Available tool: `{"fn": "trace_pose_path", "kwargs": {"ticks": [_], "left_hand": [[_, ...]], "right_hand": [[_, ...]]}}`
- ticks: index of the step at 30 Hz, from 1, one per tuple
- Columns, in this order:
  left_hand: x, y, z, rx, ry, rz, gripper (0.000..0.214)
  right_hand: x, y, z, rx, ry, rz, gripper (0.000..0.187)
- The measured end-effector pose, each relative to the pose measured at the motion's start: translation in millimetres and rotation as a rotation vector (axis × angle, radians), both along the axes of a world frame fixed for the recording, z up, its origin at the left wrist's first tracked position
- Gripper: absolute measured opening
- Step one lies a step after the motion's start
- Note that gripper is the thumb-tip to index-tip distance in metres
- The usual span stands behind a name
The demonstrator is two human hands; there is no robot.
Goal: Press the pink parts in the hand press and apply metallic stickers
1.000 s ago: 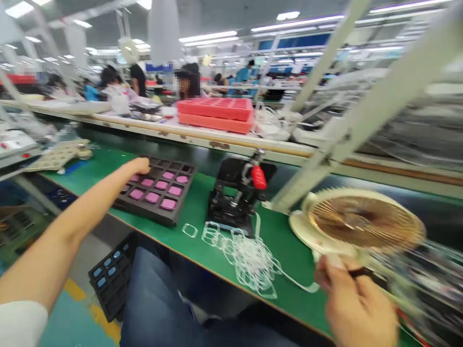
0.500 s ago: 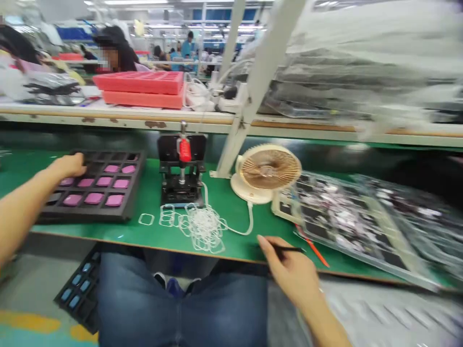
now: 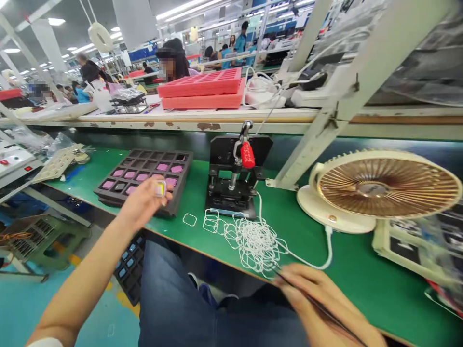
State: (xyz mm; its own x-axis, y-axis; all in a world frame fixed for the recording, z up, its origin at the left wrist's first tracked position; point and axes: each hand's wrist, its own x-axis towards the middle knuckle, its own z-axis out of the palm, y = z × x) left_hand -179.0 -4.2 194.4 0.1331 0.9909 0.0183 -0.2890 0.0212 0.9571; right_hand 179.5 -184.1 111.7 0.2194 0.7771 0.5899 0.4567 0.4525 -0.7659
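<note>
My left hand is pinched round a small square part with a pale rim and a yellow patch, in front of the dark foam tray. Pink square pieces sit in several of the tray's pockets. In my right hand is a pair of thin black tweezers, tips at the near edge of a tangled pile of white square rings. Whether the tips grip a ring, I cannot tell. A few loose rings lie left of the pile.
Behind the pile stands a black clamp press with a red handle. A cream fan is to the right, its white cable crossing the green bench. Red foam trays rest on the shelf. Another tray is below the bench edge.
The view has swung left. My left hand has come away from the tray with the small square part. My right hand has moved left to the ring pile with the tweezers.
</note>
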Motion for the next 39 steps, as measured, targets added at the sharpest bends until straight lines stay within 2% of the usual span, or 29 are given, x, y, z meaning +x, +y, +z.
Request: {"fn": "trace_pose_path", "kwargs": {"ticks": [2,5,7,10,18,23,31,34,39], "left_hand": [[44.2,-46.5,-17.6,-0.073,-0.035,-0.101,0.036],[94.4,-101.5,-32.9,-0.153,-0.028,-0.172,0.042],[113.2,-123.5,-36.5,-0.188,-0.014,-0.191,0.044],[125.8,-139.1,-37.8,-0.191,0.003,-0.207,0.039],[138.3,-146.8,-36.0,-0.205,0.017,-0.294,0.038],[140.2,-145.0,-37.8,-0.212,0.011,-0.276,0.036],[134.6,-141.5,-47.6,-0.189,0.087,-0.267,0.032],[135.4,-138.1,-49.6,-0.232,0.017,-0.280,0.030],[134.1,-132.4,-57.0,-0.405,-0.172,-0.344,0.036]], "right_hand": [[-31.1,12.4,18.3,0.081,-0.014,0.142,0.021],[-59.3,23.6,20.5,0.187,0.001,0.279,0.038],[-67.7,23.5,13.6,0.224,0.012,0.325,0.040],[-70.0,15.9,3.7,0.225,0.042,0.328,0.042],[-58.5,-0.1,1.7,0.187,0.056,0.243,0.041],[-56.4,0.2,0.8,0.192,0.045,0.245,0.042],[-54.2,0.5,-11.4,0.238,-0.143,0.280,0.056],[-56.7,0.1,-17.7,0.248,-0.159,0.231,0.057],[-60.7,-0.7,-26.0,0.264,-0.116,0.171,0.057]]}}
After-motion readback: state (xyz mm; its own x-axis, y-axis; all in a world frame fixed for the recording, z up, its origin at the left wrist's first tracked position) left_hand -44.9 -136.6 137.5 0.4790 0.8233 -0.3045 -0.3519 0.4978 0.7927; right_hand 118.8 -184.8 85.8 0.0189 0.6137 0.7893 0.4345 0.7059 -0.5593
